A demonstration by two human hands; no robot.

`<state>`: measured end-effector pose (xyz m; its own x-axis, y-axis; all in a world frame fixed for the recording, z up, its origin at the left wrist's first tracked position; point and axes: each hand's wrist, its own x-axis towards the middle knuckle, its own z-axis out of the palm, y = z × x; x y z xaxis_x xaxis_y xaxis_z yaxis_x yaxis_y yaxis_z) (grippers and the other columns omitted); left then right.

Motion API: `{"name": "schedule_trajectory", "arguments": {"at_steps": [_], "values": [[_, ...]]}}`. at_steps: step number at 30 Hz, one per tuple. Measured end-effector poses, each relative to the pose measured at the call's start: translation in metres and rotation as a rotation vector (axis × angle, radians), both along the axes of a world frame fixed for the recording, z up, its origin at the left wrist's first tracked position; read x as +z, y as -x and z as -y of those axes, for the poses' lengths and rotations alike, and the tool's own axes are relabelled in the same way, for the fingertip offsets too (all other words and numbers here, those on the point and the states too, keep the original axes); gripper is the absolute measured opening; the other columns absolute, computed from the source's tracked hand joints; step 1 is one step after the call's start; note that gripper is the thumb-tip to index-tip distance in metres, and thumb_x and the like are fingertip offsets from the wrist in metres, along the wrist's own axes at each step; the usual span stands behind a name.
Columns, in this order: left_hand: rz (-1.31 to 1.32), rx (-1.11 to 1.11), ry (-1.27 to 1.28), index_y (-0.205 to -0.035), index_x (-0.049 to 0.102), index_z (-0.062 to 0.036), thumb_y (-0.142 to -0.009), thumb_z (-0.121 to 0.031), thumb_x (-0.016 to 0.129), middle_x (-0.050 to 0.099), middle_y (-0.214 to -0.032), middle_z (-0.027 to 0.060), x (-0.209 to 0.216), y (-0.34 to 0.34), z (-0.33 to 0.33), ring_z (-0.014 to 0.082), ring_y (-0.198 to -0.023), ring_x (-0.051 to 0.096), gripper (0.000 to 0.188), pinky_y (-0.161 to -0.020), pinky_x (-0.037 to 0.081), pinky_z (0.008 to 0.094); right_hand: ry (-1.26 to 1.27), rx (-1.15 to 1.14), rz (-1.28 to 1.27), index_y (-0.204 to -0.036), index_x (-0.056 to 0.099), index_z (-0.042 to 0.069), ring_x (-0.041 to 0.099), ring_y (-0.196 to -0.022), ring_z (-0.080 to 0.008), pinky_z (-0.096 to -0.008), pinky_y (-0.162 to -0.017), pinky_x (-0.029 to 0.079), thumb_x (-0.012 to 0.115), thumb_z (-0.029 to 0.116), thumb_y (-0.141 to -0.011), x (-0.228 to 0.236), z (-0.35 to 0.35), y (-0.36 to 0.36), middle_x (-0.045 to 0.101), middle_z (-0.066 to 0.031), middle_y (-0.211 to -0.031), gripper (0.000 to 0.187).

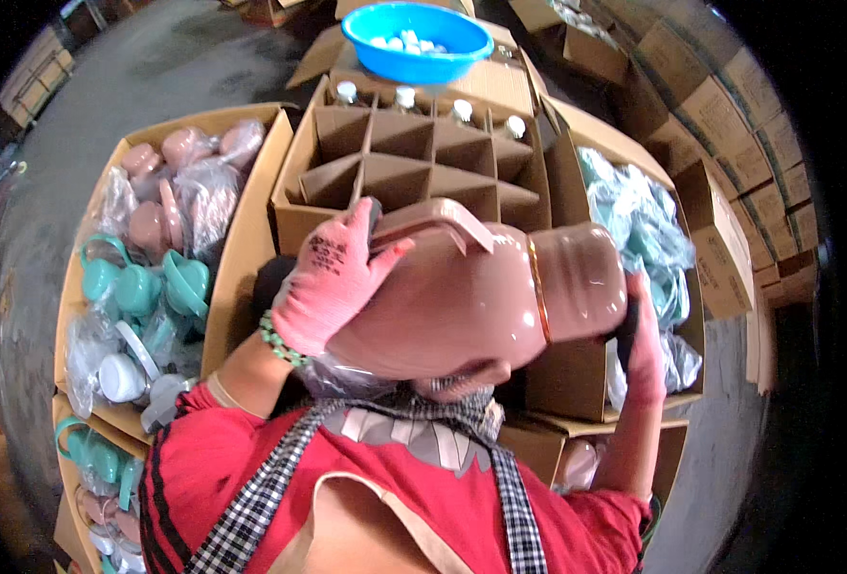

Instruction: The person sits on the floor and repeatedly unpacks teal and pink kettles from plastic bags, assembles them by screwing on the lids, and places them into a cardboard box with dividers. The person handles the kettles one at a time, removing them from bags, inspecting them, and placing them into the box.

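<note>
A large glossy dusty-pink thermos jug (443, 306) lies tilted across in front of me, with a handle on its upper side and a thin gold band near the neck. My left hand (328, 277), in a pink glove with a dark palm, is closed around the jug's bottom end beside the handle. At the neck end, my right hand (646, 354) is gloved too and holds the rim from the right; its fingertips are partly hidden. Beyond the jug stands a cardboard box (285, 206) with card dividers. Several white-capped glass bottles (404, 99) fill its far row.
A blue basin (419, 72) with small white pieces sits on the far box flaps. To the left, an open carton (237, 277) holds pink, green and white lids (136, 287). Bagged green parts (639, 230) fill a carton at right. Stacked cartons (730, 134) line the far right.
</note>
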<state>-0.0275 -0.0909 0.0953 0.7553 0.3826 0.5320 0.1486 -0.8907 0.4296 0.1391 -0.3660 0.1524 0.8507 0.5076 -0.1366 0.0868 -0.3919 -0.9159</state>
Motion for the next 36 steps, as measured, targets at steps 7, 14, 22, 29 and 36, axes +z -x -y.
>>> {"name": "schedule_trajectory", "arguments": {"at_steps": [7,14,22,29,36], "values": [[-0.278,-0.061,-0.145,-0.108,0.039,0.0085,-0.074,-0.028,0.059,0.051,-0.095,0.0246,-0.004,0.024,0.021,0.0368,-0.083,0.052,0.054,-0.072,0.044,0.0388,0.114,0.005,0.283,-0.100,0.049,-0.003,0.051,-0.074,-0.0114,-0.0257,-0.064,0.042,0.039,0.043,-0.086,-0.011,0.007,-0.015,0.052,-0.0053,-0.084,0.049],[-0.259,-0.108,-0.097,-0.106,0.041,0.0076,-0.071,-0.028,0.061,0.051,-0.095,0.0238,-0.016,0.018,0.021,0.0373,-0.084,0.051,0.053,-0.074,0.043,0.0391,0.416,0.379,0.204,-0.120,0.038,0.001,0.043,-0.107,-0.0174,-0.0278,-0.091,0.031,0.064,0.033,-0.070,0.010,-0.017,-0.013,0.044,-0.0114,-0.119,0.065],[-0.015,-0.400,-0.103,-0.109,0.041,0.0030,-0.070,-0.038,0.059,0.046,-0.102,0.0236,-0.038,0.047,0.010,0.0376,-0.090,0.048,0.059,-0.079,0.039,0.0413,0.383,0.815,1.257,-0.103,0.048,0.001,0.051,-0.087,-0.0297,-0.0337,-0.077,0.041,0.064,0.021,-0.060,0.024,-0.117,0.087,0.049,-0.0186,-0.095,0.050],[-0.054,-0.192,0.708,-0.101,0.052,0.0014,-0.076,-0.023,0.057,0.058,-0.093,0.0167,-0.079,0.101,-0.058,0.0298,-0.084,0.055,0.035,-0.075,0.043,0.0350,0.618,0.922,1.036,-0.079,0.055,0.006,0.057,-0.071,-0.0287,-0.0382,-0.065,0.045,0.060,0.022,-0.064,0.010,-0.124,0.053,0.057,-0.0139,-0.072,0.023],[-0.017,0.057,0.033,-0.071,0.053,-0.0016,-0.069,-0.011,0.054,0.055,-0.088,0.0172,-0.078,0.094,-0.055,0.0293,-0.078,0.053,0.009,-0.066,0.041,0.0394,0.348,0.238,0.754,-0.091,0.055,0.002,0.053,-0.075,-0.0101,-0.0231,-0.073,0.043,0.065,0.003,-0.065,0.081,-0.060,0.019,0.055,-0.0010,-0.074,0.027]]}}
